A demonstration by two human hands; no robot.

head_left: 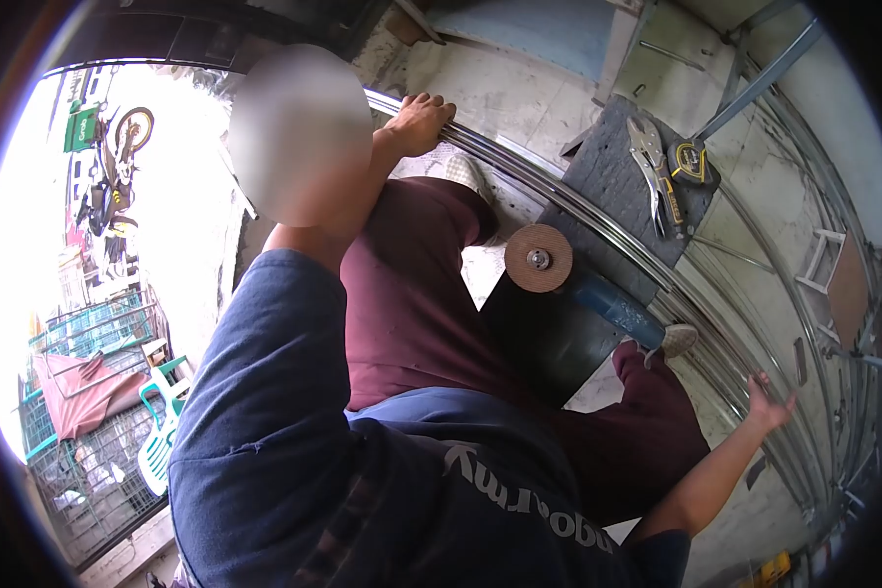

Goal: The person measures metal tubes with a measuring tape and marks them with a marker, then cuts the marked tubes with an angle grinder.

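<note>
My left hand point(421, 123) is closed around the end part of a bundle of shiny metal tubes point(549, 184), which runs diagonally over a dark board point(598, 167). At the lower right, my right hand point(771, 404) has its fingers apart beside the far stretch of the tubes. Between my legs lies a blue angle grinder point(612, 309), its brown cutting disc point(539, 278) facing up, close to the tubes. Locking pliers point(647, 157) and a black and yellow tape measure point(691, 162) rest on the board. A blurred patch covers part of my left forearm.
More long metal bars point(804, 294) lie along the right side. A small wooden-topped stool point(846, 284) stands there. Off to the left are a wire cage point(98, 470), a green plastic chair point(162, 436) and a motorcycle point(118, 181) in bright light.
</note>
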